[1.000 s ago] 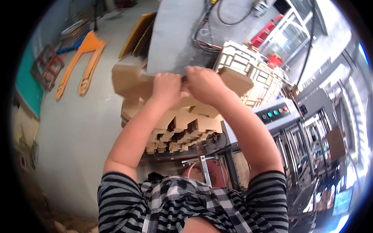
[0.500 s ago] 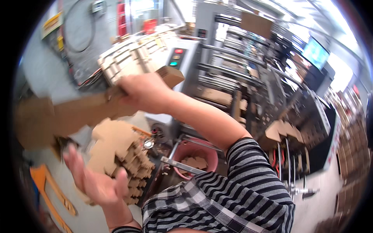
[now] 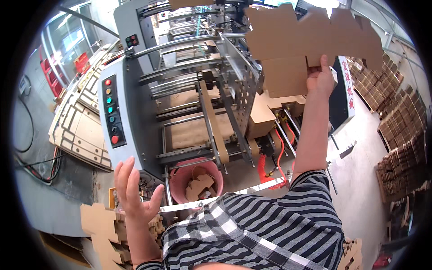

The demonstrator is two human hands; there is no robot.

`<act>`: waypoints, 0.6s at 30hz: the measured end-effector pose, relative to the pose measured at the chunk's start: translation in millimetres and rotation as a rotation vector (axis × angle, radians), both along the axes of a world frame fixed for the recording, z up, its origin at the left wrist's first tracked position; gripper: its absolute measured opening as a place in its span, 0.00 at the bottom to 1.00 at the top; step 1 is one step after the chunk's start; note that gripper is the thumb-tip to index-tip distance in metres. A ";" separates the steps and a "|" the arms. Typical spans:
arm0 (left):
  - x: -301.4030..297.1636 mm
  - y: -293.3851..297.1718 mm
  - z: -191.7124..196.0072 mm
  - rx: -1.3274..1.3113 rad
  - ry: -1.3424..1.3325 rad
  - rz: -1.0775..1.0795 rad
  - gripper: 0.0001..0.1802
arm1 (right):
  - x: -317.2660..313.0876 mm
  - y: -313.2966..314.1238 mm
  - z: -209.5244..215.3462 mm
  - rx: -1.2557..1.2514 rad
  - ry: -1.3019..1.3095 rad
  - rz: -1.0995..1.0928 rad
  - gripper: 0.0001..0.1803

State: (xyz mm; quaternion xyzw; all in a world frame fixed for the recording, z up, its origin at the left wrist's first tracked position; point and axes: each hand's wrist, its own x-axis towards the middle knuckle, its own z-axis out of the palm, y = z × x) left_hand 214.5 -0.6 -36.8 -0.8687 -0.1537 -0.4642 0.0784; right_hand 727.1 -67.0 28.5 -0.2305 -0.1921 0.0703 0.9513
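The die-cut cardboard blank (image 3: 310,42) sits in the upper right of the frame, raised above the machine, and my right hand (image 3: 320,78) is clenched on its lower edge, fingers pinching the notch between two flaps. I judge it light but broad and floppy: a flat corrugated sheet with cut-out tabs, stiff along the flutes yet likely to bend or crease if I hold it at one corner, so the take-hold point I'd trust is where the hand is now, near the lower middle at a solid panel and not on a thin tab. My left hand (image 3: 135,191) is released, palm spread and fingers splayed in the lower left, holding nothing and hovering just above a stack of cardboard blanks (image 3: 105,229) of the same notched cut. Between the two hands stands the grey folder-gluer machine (image 3: 202,108), with rails and belts running up the middle and a control panel (image 3: 111,110) of coloured buttons on its left face. Below it, at lower centre, a pink bucket (image 3: 180,177) holds cardboard scraps (image 3: 200,184), loosely heaped. Flat wooden die boards (image 3: 78,126) lean at the left, and stacks of folded cartons (image 3: 400,130) line the right edge on the floor.
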 end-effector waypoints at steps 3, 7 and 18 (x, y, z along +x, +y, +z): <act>25.0 13.1 -20.2 -0.148 0.030 -0.055 0.36 | 56.2 -10.2 -35.9 -0.104 0.135 -0.147 0.17; 50.4 21.2 -25.6 -0.227 0.207 -0.056 0.40 | 97.5 9.4 -102.5 -0.224 0.334 -0.191 0.16; 60.7 30.7 -62.3 -0.547 0.455 0.049 0.46 | 107.2 93.9 -230.0 -0.475 0.771 -0.120 0.19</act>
